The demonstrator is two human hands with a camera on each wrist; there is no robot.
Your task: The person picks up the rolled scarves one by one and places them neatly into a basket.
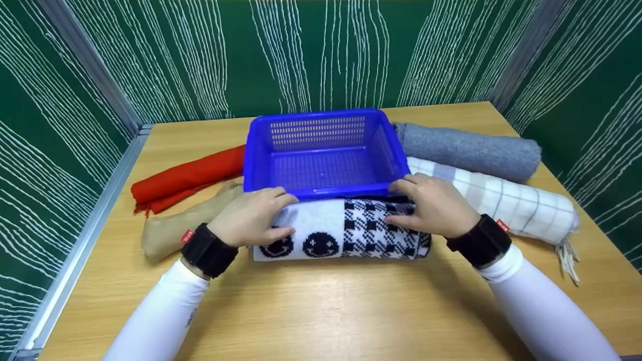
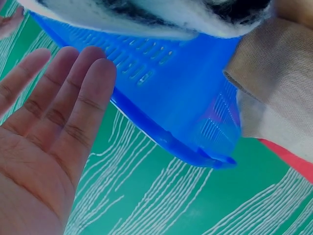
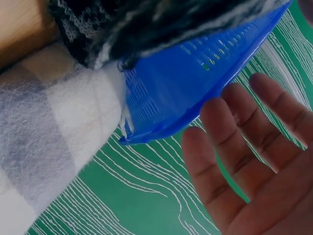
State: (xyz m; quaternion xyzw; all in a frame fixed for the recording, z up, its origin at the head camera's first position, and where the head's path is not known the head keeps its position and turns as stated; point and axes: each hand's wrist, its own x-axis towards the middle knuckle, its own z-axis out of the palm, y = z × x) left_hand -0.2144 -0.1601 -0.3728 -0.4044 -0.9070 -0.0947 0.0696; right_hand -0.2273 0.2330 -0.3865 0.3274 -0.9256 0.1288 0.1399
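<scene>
Resting flat-fingered on smiley-face scarf [image 1: 341, 229], left hand [image 1: 249, 216], right hand [image 1: 434, 206], red wristband tags [image 1: 188, 235], lettering seemingly unreadable

Bright even light, soft shadows; wrist views blurred close-up.

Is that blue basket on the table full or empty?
Empty. The head view looks straight into the blue basket and shows only its bare perforated floor; the black-and-white rolled scarf lies on the table in front of it.
</scene>
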